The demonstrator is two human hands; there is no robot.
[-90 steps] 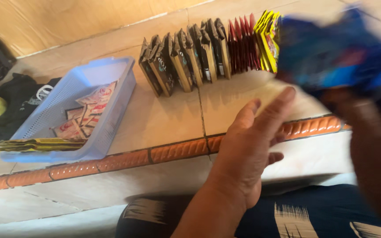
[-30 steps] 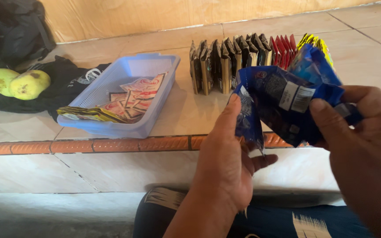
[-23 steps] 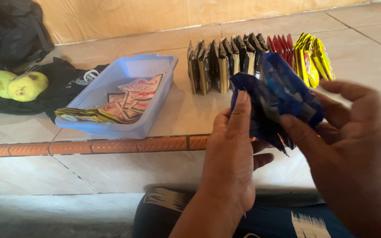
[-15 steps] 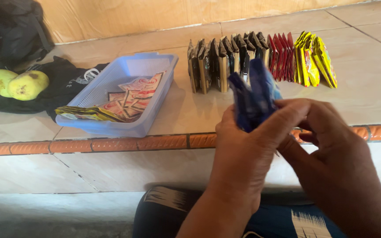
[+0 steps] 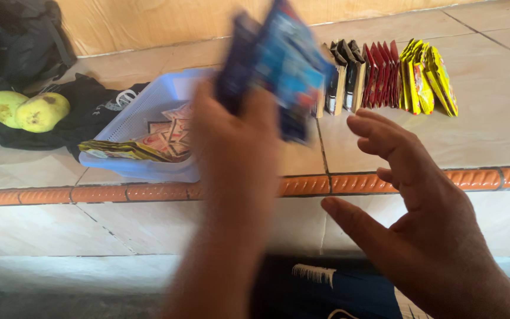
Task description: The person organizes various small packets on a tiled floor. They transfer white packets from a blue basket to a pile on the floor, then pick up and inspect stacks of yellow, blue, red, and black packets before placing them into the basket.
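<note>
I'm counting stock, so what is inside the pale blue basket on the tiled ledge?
The pale blue basket holds loose flat sachets with red print, and a yellow-edged strip of packets lies over its near rim. The left hand, raising blue packets, covers the basket's right side.

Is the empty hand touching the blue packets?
Apart. The head view shows the right hand open with fingers spread, and bare tiled floor shows between it and the blue packets, which the blurred left hand grips higher up.

basket (image 5: 149, 106), sachets inside | two green fruits (image 5: 28, 110) on black cloth (image 5: 90, 115) | black bag (image 5: 19, 41)
</note>
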